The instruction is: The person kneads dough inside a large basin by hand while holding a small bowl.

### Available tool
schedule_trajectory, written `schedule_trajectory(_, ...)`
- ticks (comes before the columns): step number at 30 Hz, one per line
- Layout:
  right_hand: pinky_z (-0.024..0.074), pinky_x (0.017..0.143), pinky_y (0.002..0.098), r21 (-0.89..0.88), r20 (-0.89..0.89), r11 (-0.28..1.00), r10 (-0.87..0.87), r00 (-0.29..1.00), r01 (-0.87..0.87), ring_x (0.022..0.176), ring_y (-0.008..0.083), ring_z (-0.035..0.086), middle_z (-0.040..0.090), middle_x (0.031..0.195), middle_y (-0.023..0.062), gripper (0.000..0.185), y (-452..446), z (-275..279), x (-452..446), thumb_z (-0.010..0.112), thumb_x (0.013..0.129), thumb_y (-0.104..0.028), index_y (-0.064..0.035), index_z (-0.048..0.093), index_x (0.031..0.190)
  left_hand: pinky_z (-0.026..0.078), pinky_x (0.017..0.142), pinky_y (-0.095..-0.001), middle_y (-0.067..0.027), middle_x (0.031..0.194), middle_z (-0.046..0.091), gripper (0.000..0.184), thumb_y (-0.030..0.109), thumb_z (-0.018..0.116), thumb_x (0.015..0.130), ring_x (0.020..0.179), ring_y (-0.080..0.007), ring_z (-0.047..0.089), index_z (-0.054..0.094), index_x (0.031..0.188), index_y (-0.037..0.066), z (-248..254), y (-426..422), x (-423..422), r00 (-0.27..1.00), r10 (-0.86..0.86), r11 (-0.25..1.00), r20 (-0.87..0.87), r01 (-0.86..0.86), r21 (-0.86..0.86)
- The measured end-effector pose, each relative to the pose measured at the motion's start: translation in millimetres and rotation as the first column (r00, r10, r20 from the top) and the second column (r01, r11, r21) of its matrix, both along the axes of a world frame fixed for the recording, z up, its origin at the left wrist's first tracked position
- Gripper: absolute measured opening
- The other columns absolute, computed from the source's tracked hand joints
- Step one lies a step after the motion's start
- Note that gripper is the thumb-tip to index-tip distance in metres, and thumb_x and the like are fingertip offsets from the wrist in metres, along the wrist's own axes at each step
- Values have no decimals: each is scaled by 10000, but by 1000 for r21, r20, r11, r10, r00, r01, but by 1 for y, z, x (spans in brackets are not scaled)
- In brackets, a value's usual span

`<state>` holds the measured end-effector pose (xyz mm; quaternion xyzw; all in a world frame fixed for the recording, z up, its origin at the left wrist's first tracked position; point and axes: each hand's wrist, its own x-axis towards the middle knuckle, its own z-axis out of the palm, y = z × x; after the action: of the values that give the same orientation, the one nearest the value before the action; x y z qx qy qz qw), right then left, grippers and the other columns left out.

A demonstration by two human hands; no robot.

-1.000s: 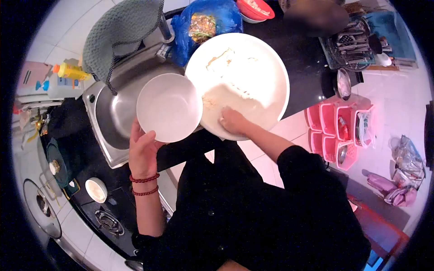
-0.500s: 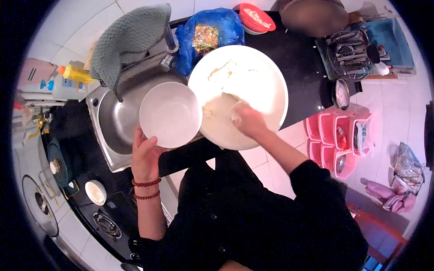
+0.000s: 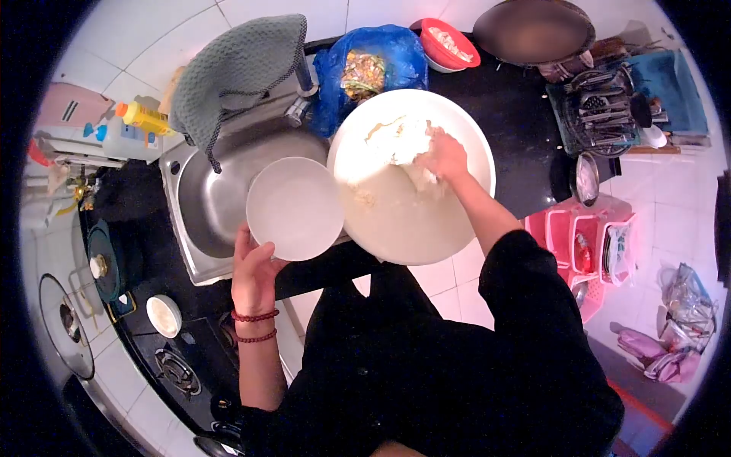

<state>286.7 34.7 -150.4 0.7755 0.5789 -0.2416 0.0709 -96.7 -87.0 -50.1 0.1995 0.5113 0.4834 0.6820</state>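
Observation:
My left hand [image 3: 256, 268] grips the lower rim of a white bowl [image 3: 295, 209], thumb on the near side. The bowl is tilted toward me, its inside bare, and overlaps the left edge of a large white basin [image 3: 411, 247]. White flour [image 3: 400, 137] is heaped at the basin's far side, partly washed out by glare, with a small beige clump [image 3: 365, 198] nearer the left. Over the flour, my right hand [image 3: 444, 156] has its fingers curled into the white stuff; their tips are blurred and coated.
A steel sink [image 3: 221, 206] lies left, under a draped grey cloth [image 3: 236, 76]. Behind the basin are a blue bag [image 3: 411, 57] of scraps and a red bowl [image 3: 449, 46]. A utensil rack [image 3: 601, 107] stands right, pink baskets [image 3: 586, 236] below. A small white bowl [image 3: 164, 316] sits by the stove.
My right hand has moved up and to the right in the basin, onto the flour. My left hand still holds the bowl; the whole view has shifted slightly.

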Motion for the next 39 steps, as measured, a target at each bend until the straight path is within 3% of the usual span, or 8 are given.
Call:
schedule_trajectory(2, 487, 915, 369, 301, -47, 953, 42, 998, -26, 1038, 329, 610, 618, 1128, 215, 834, -34, -9, 5, 775, 608, -412, -35, 497, 1299, 494, 927, -425, -121, 1343, 474, 613, 134, 598, 824, 1188, -273, 515, 367, 1386, 49, -2, -1, -3, 999, -23, 1000, 46, 24, -4)
schedule_trajectory(8, 459, 965, 374, 15, -160, 956, -288, 944, 294, 1120, 325, 579, 594, 1224, 184, 798, -68, 12, 2, 777, 644, -493, -20, 538, 1240, 492, 920, -407, -96, 1289, 501, 556, 58, 580, 812, 1171, -247, 524, 401, 1339, 80, 5, 2, -8, 992, 13, 1000, 123, -13, 3)
schedule_trajectory(13, 449, 976, 406, 73, 207, 983, 151, 967, -170, 1216, 357, 487, 495, 1331, 203, 637, -39, 59, -28, 710, 767, -377, 2, 526, 1244, 498, 916, -408, -101, 1297, 497, 577, 51, 570, 806, 1173, -251, 525, 388, 1352, 80, 8, 1, -13, 993, 68, 998, 97, -68, 3)
schedule_trajectory(23, 500, 817, 464, 278, -81, 798, 574, 815, -534, 943, 352, 630, 644, 1006, 247, 307, 41, -92, -80, 485, 823, -147, 37, 581, 1049, 446, 987, -492, -157, 1381, 429, 621, 90, 514, 842, 1251, -311, 457, 307, 1425, 39, 7, -16, -10, 993, 116, 993, 36, -116, 11)
schedule_trajectory(24, 507, 772, 472, 261, 229, 689, 637, 736, -677, 879, 335, 644, 643, 963, 236, 218, 18, -89, -101, 490, 801, -112, 26, 593, 934, 446, 987, -492, -157, 1381, 429, 621, 90, 514, 842, 1251, -311, 457, 307, 1425, 39, 5, -16, -8, 992, 118, 993, 40, -119, 11)
schedule_trajectory(33, 511, 786, 430, 188, -77, 460, 888, 454, -868, 926, 321, 621, 613, 970, 146, 205, -74, -13, -115, 504, 833, -135, -35, 600, 984, 487, 935, -426, -131, 1291, 489, 566, 38, 543, 790, 1159, -276, 532, 395, 1337, 41, 14, -10, -1, 980, 170, 985, 99, -173, 20)
schedule_trajectory(36, 505, 739, 403, 135, -5, 401, 915, 404, -906, 930, 321, 600, 581, 1064, 173, 256, -66, -36, -105, 535, 772, -94, -11, 574, 1011, 491, 948, -434, -135, 1298, 484, 589, 32, 548, 780, 1165, -282, 532, 388, 1347, 37, 14, -9, 1, 978, 185, 982, 93, -187, 21)
schedule_trajectory(39, 506, 762, 414, 430, 529, 376, 631, 567, -821, 917, 323, 600, 583, 1048, 166, 279, -23, -81, -94, 553, 767, -106, -29, 582, 1033, 488, 963, -440, -140, 1298, 488, 603, 24, 550, 771, 1173, -282, 528, 386, 1351, 36, 15, -10, 2, 980, 190, 982, 53, -190, 4)
